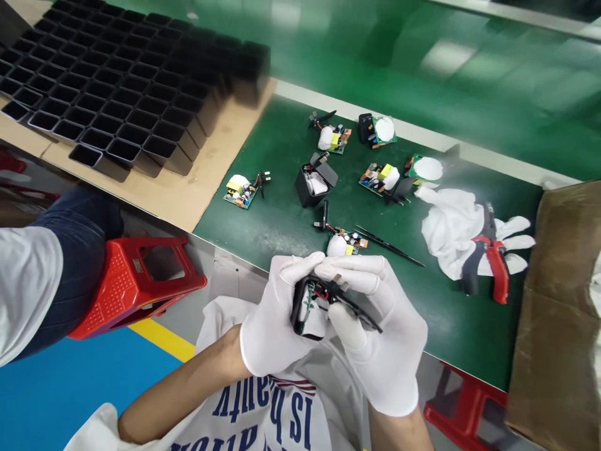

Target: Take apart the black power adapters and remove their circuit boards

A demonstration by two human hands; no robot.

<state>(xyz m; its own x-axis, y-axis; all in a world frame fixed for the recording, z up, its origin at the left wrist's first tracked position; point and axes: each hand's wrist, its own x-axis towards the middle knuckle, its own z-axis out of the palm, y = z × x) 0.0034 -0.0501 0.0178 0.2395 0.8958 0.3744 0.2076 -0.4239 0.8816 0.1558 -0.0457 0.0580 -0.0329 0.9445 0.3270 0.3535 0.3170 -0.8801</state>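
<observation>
In my gloved left hand [277,322] is a black power adapter case [295,318], its top side uncovered. A circuit board and white padding show inside it. My gloved right hand [392,332] grips the black plug cover [360,308], which has metal prongs and sits tilted beside the case opening. Red wires show between cover and case. Just beyond my fingers lies a loose circuit board [350,241] with a plug attached, and near it a pair of black tweezers [389,245]. Farther off stands another black adapter case [307,191] with its plug cover tipped up.
Several circuit boards [241,191] with plugs lie on the green table. Rows of black cases [126,119] stand on cardboard [201,200] at left. Red-handled cutters [498,269] rest on white gloves [448,232], near a brown box [554,313]. A person sits left, beside a red stool [126,282].
</observation>
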